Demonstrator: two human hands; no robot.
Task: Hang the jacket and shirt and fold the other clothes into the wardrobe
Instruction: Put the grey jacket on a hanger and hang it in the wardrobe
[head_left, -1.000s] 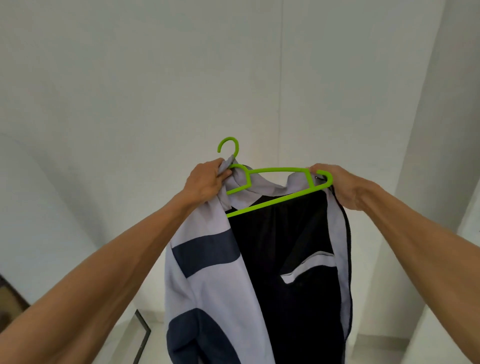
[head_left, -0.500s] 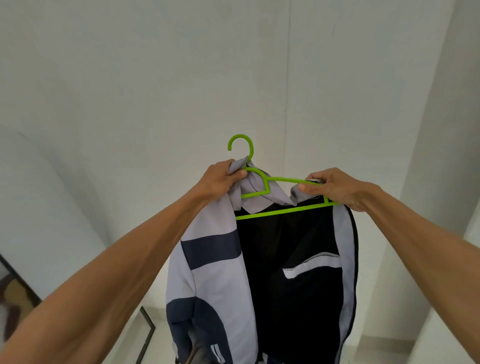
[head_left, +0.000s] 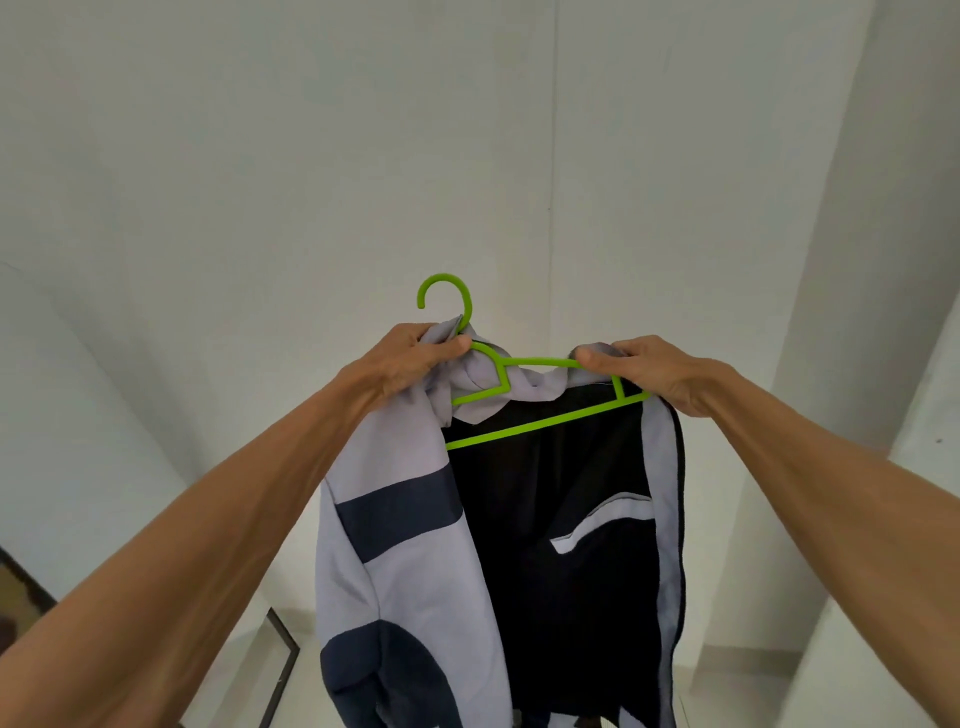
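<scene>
Far left, low: corner of a dark picture frame (head_left: 283, 662) by the wall, nothing to do w/ the job.

Next, left hand (head_left: 410, 358): fingers curled tight round a bunch of grey collar cloth plus the neck of the green hanger (head_left: 540, 423), just under its hook. The hook sticks up free above the knuckles. Same grip as 1 s ago, no shift there.

Centre: jacket (head_left: 384, 462) hangs off the hanger in mid-air in front of a plain white wall. Open side faces the camera, w/ black lining & a grey-edged pocket showing. The grey/navy panel on the left runs down out of frame. Hanger bar is tilted, left end lower.

Right: right hand (head_left: 649, 374) is closed, thumb & fingers pinching grey shoulder cloth on top of the hanger's right arm. That's the change. 1 s ago this hand sat at the hanger's very tip, which poked out bare. Since then it has drawn the cloth up & over, so only the corner by the lower bar shows green.

Meaning, imo: jacket is approx seated on both shoulders, dressing step nearly done. Left side looks bunched, prob needs a tug. Wardrobe & rail not in view, so the hanging itself isn't done. No sign here of the shirt or other clothes.
</scene>
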